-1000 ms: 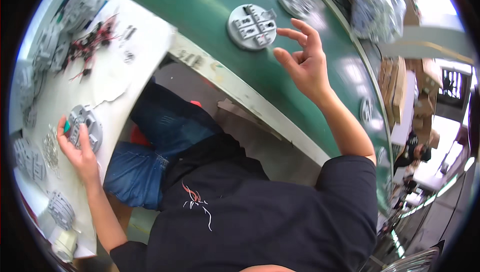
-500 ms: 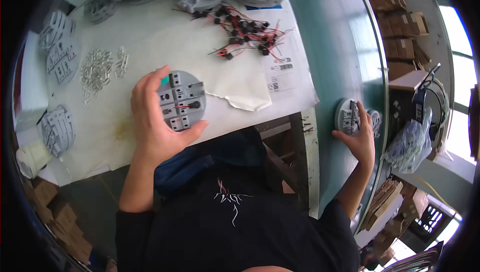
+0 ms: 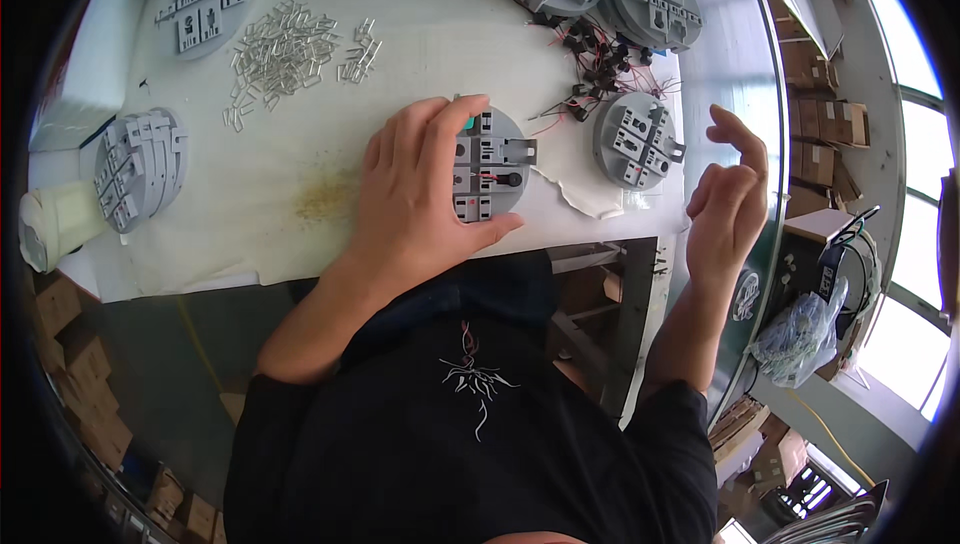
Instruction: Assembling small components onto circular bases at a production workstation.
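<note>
Worktable (image 3: 220,214) with brown stain (image 3: 332,196), windows (image 3: 918,224) beyond, left fingers (image 3: 438,149) wide, gripping grey disc (image 3: 490,152), right fingers (image 3: 750,149) half-curled, empty.

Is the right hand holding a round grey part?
No, a visible gap separates the right hand from the nearest round grey part, which lies on the white table.

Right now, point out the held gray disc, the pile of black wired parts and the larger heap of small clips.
Held gray disc (image 3: 490,157): head view, middle of its upper face.
Black wired parts (image 3: 606,62): head view, mid-pile.
Larger clip heap (image 3: 287,50): head view, its crowded center.
</note>
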### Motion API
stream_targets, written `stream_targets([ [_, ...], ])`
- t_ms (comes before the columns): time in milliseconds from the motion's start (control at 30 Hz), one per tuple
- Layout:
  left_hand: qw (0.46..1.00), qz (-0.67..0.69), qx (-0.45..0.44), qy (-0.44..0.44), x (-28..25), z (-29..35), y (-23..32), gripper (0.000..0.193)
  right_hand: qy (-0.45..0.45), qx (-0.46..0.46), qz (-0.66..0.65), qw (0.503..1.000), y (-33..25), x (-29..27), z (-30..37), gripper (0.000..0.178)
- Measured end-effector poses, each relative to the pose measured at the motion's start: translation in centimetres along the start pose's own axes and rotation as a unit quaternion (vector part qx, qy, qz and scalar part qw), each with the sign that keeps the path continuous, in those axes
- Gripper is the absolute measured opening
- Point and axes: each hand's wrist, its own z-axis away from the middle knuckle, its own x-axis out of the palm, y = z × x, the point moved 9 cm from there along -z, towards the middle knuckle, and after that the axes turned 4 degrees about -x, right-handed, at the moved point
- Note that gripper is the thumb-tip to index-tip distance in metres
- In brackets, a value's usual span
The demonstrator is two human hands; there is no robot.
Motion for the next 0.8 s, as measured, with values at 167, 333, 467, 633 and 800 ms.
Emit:
stream_targets([
  [167,1.000,0.004,0.004,-0.007,-0.3,0.3,-0.1,0.102,-0.089,-0.016,-0.492,0.866,-4.2,5.2,1.5,0.058],
  [333,1.000,0.015,-0.010,-0.001,0.1,0.3,-0.7,0.099,-0.094,-0.001,-0.570,0.816,-6.8,10.4,1.8,0.063],
  [467,1.000,0.016,-0.019,-0.001,0.2,0.3,-0.7,0.095,-0.090,-0.038,-0.547,0.831,-7.9,11.4,2.0,0.062],
  [633,0.999,0.032,0.002,0.011,0.1,0.2,-0.5,0.099,-0.115,-0.083,-0.451,0.881,-7.6,13.2,2.7,0.058],
  [800,1.000,0.004,0.005,-0.004,-0.8,0.8,0.0,0.099,-0.144,0.066,-0.524,0.837,-7.3,13.4,-0.7,0.045],
])
